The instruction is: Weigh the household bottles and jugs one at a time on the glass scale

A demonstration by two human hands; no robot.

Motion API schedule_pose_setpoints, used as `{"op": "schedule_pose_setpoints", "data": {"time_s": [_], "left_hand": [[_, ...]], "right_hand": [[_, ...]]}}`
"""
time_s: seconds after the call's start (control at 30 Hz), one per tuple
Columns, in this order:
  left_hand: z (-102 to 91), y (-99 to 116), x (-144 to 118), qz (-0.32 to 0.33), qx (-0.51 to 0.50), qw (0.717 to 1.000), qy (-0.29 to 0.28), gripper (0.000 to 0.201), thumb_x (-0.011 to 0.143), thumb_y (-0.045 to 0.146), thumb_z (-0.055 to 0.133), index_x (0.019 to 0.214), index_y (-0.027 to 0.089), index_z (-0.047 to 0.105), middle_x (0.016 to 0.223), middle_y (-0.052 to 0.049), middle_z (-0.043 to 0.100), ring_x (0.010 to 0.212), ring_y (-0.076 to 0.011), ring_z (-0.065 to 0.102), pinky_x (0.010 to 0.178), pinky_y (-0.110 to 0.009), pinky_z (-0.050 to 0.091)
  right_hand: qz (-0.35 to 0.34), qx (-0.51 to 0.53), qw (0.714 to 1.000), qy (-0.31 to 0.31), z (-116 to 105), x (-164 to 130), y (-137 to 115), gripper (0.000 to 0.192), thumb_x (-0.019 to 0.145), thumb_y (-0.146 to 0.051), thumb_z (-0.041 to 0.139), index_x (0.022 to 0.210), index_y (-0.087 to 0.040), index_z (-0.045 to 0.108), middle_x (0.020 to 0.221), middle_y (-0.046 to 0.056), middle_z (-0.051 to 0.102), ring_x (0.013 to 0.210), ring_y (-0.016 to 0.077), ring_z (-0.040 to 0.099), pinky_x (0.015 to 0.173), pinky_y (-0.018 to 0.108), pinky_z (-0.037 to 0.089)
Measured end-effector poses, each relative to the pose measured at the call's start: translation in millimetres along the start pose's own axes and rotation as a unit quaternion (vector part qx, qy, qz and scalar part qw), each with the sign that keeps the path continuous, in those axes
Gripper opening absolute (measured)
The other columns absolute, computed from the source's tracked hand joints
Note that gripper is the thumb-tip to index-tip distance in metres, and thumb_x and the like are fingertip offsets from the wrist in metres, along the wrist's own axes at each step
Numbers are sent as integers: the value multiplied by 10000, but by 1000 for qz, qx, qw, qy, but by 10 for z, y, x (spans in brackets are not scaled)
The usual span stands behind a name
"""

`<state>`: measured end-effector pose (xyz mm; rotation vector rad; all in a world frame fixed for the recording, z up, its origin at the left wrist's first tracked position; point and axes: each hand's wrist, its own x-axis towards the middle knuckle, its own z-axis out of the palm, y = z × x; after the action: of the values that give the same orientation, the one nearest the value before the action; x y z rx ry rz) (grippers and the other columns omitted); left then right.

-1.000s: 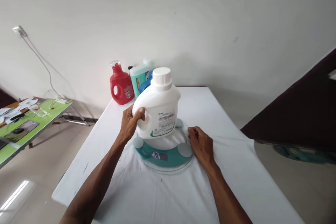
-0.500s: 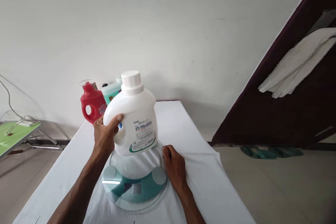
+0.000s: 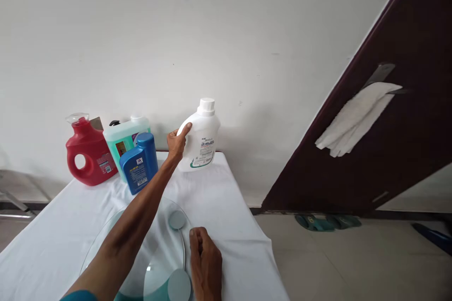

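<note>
My left hand point(image 3: 179, 142) is wrapped round the handle of a white laundry detergent bottle point(image 3: 201, 138), which is capped and upright at the far end of the table. Whether its base touches the cloth I cannot tell. My right hand point(image 3: 205, 263) rests on the tablecloth with curled fingers, close beside the rim of a round glass scale point(image 3: 165, 242). What those fingers hold, if anything, is hidden. My left forearm crosses over the scale and covers part of it.
Left of the white bottle stand a blue bottle point(image 3: 141, 164), a green liquid jug point(image 3: 124, 132) and a red jug point(image 3: 92, 153). A white cloth point(image 3: 38, 240) covers the table. A grey wall rises behind. To the right are a dark door point(image 3: 353, 169) with a towel point(image 3: 356, 115) and green slippers point(image 3: 319, 222).
The white bottle has gone from over the scale to the table's far end, carried by my left hand. The view has shifted, and the blue bottle now shows.
</note>
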<state>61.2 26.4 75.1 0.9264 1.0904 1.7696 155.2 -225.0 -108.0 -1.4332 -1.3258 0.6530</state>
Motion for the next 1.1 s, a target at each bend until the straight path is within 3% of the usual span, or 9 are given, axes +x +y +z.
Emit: {"op": "schedule_pose_setpoints", "data": {"time_s": [0.17, 0.43, 0.57, 0.67, 0.77, 0.87, 0.93, 1.0, 1.1], "left_hand": [[115, -345, 321, 38, 23, 999, 9, 744, 819, 683, 801, 605, 252, 235, 557, 65, 226, 533, -73, 202, 494, -262, 175], [-22, -553, 524, 58, 89, 993, 53, 708, 920, 692, 678, 586, 250, 237, 580, 43, 223, 557, -101, 274, 520, -263, 244], [-42, -555, 559, 50, 143, 985, 86, 674, 989, 678, 598, 556, 242, 321, 587, 22, 319, 611, -131, 442, 583, -260, 338], [-88, -488, 523, 39, 174, 982, 69, 629, 1028, 684, 533, 607, 223, 456, 675, -20, 508, 748, -181, 590, 724, -291, 457], [-173, -370, 306, 83, 201, 975, 38, 455, 1011, 626, 624, 934, 182, 681, 1072, -127, 714, 1114, -283, 682, 1026, -388, 515], [-339, -252, -168, 158, 223, 962, -25, 616, 966, 572, 719, 1401, 150, 605, 1501, -235, 592, 1484, -353, 523, 1256, -481, 410], [-548, -176, -569, 204, 239, 946, -80, 748, 947, 582, 743, 1531, 170, 520, 1609, -240, 511, 1564, -368, 443, 1303, -536, 373], [-851, -85, -955, 230, 253, 931, -123, 738, 938, 607, 749, 1526, 211, 544, 1587, -212, 546, 1523, -364, 497, 1265, -552, 431], [-1441, 82, -1363, 238, 274, 921, -140, 498, 959, 591, 731, 1289, 220, 694, 1275, -145, 726, 1228, -303, 686, 1092, -486, 563]], "right_hand": [[18, 17, 1000, 5, 8, -46, 56, 515, 1084, -693, 437, 841, -281, 629, 713, 12, 650, 652, 221, 615, 664, 304, 465], [48, -3, 999, -19, -81, -25, -82, 549, 1051, -759, 427, 866, -299, 663, 779, 60, 737, 680, 258, 660, 683, 326, 500], [60, -19, 997, -40, -139, -7, -73, 554, 1038, -767, 441, 896, -293, 690, 807, 82, 779, 726, 279, 705, 731, 342, 525], [69, -32, 996, -46, -184, 27, -59, 540, 1025, -757, 457, 960, -286, 714, 917, 110, 827, 826, 303, 762, 771, 355, 551], [71, -55, 994, -60, -218, 76, -53, 510, 1013, -733, 468, 955, -292, 719, 923, 104, 833, 824, 309, 774, 742, 363, 559], [67, -82, 991, -75, -246, 123, -63, 512, 993, -728, 458, 903, -293, 713, 841, 82, 813, 740, 295, 750, 699, 364, 547], [57, -90, 991, -84, -267, 149, -87, 532, 972, -742, 444, 868, -291, 705, 818, 79, 804, 713, 288, 734, 679, 362, 541], [43, -92, 990, -94, -289, 168, -126, 549, 951, -758, 433, 846, -287, 696, 817, 86, 800, 703, 286, 721, 667, 363, 539], [39, -97, 989, -106, -309, 184, -189, 552, 918, -761, 431, 840, -279, 690, 814, 101, 798, 691, 291, 713, 672, 377, 533]]}}
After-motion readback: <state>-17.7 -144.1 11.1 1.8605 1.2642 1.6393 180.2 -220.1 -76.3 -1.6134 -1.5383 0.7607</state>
